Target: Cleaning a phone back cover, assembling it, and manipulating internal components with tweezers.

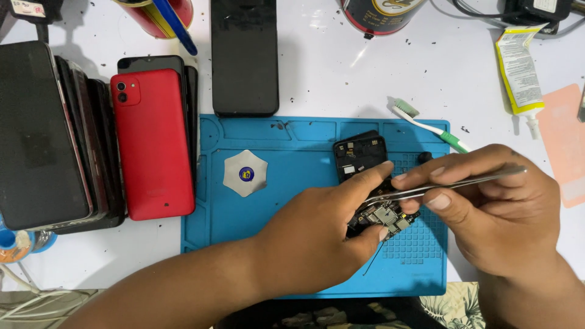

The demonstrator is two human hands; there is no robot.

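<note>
Head view shows a small black opened phone with bare circuit parts (368, 183) lying over a blue rubber work mat (292, 158) on the white surface (341, 73). The left hand (320, 237) wraps around the phone's lower part. The right hand (487, 207) pinches thin silver metal tweezers (439, 186), whose tips touch the phone's parts.

A mat (280, 183) lay on the table (341, 73). On it sat an opened phone (359, 155), held by the left hand (317, 237), with the right hand (487, 213) beside it holding tweezers (439, 186) over the phone. A pick (245, 173) lay on the mat's left part. Left of the mat stood stacked phones (152, 146); behind it lay another phone (244, 55), a toothbrush (426, 125) and a glue tube (519, 70).
</note>
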